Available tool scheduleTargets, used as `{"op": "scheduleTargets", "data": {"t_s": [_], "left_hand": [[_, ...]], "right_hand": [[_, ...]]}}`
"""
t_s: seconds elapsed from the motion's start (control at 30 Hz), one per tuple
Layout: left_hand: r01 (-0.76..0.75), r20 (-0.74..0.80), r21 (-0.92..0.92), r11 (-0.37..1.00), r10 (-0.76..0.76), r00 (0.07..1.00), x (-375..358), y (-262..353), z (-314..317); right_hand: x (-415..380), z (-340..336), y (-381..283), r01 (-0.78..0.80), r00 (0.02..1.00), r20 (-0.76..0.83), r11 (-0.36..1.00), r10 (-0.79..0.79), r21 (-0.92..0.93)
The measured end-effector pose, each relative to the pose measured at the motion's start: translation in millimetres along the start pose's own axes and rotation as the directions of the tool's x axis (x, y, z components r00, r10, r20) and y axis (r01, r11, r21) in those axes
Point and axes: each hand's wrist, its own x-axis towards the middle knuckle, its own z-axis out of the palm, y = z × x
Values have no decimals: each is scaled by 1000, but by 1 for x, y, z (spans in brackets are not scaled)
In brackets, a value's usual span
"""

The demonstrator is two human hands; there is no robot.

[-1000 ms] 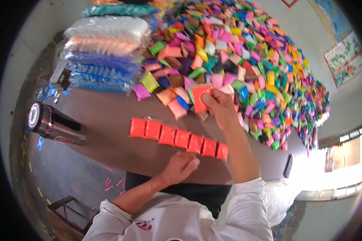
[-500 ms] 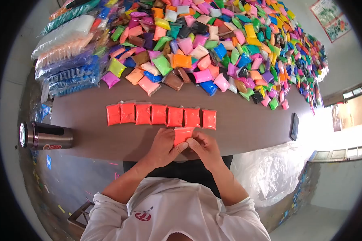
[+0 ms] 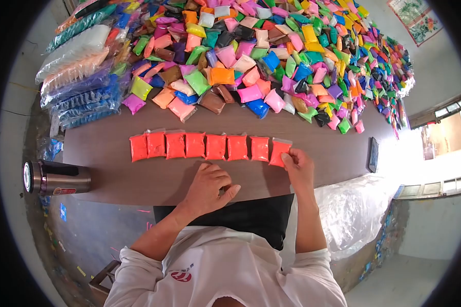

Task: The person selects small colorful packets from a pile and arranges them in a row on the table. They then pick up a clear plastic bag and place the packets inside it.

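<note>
Several orange-red packets (image 3: 205, 146) lie side by side in a row on the brown table (image 3: 138, 174). My right hand (image 3: 298, 170) presses its fingertips on the rightmost orange-red packet (image 3: 278, 152) at the row's right end. My left hand (image 3: 209, 185) rests on the table just in front of the row, fingers loosely curled, holding nothing.
A big heap of small packets in many colours (image 3: 271, 56) covers the far half of the table. Clear bags of sorted packets (image 3: 82, 66) are stacked at the far left. A metal flask (image 3: 56, 177) lies at the left edge. A dark phone (image 3: 374, 154) lies at the right.
Both hands held an orange-red packet near the table's front edge. Now the right hand has set it at the row's right end, and the left hand has let go.
</note>
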Motion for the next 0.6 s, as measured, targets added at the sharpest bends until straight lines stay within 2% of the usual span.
{"op": "scheduleTargets", "data": {"t_s": [0.1, 0.2, 0.27, 0.37, 0.47, 0.57, 0.6], "left_hand": [[8, -10, -15, 1000, -8, 1000, -1, -2, 1], [-45, -25, 48, 998, 46, 999, -2, -8, 4], [-45, -14, 58, 997, 46, 999, -2, -7, 0], [-53, -36, 54, 997, 55, 998, -4, -7, 2], [-55, -36, 44, 997, 57, 998, -4, -8, 0], [-52, -57, 15, 999, 52, 997, -6, -10, 1], [-46, -51, 5, 999, 46, 998, -6, -8, 0]], "right_hand": [[9, 8, 3, 144, 988, -44, 981, -151, -133], [14, 0, -6, 180, 982, -27, 965, -189, -188], [23, -7, -12, 160, 986, -32, 976, -167, -146], [41, -5, -32, 245, 966, -60, 963, -252, -109], [66, 11, -66, 372, 928, 10, 920, -374, -122], [89, 43, -120, 458, 881, 189, 881, -433, -118], [107, 60, -119, 504, 852, 201, 861, -484, -63]]}}
